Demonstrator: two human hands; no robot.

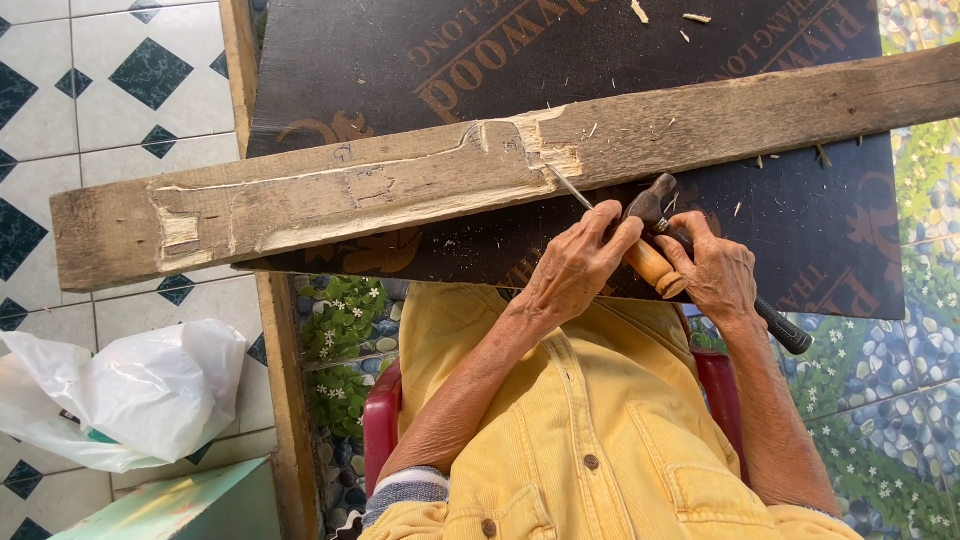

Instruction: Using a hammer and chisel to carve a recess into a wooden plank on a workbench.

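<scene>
Chiselling along the weathered plank (400, 185) is the step in hand: the left hand (580, 265) is closed round the wooden handle of a chisel (625, 240), whose blade tip touches the plank's near edge beside a pale, freshly cut patch. The right hand (715, 275) grips a hammer (700, 255) just behind the chisel's butt, its head close to it. Under the plank lies a dark plywood sheet (800, 220). A shallow recess already runs leftward along the plank. Judging by this, the next blow needs the blade held steady at a low angle.
</scene>
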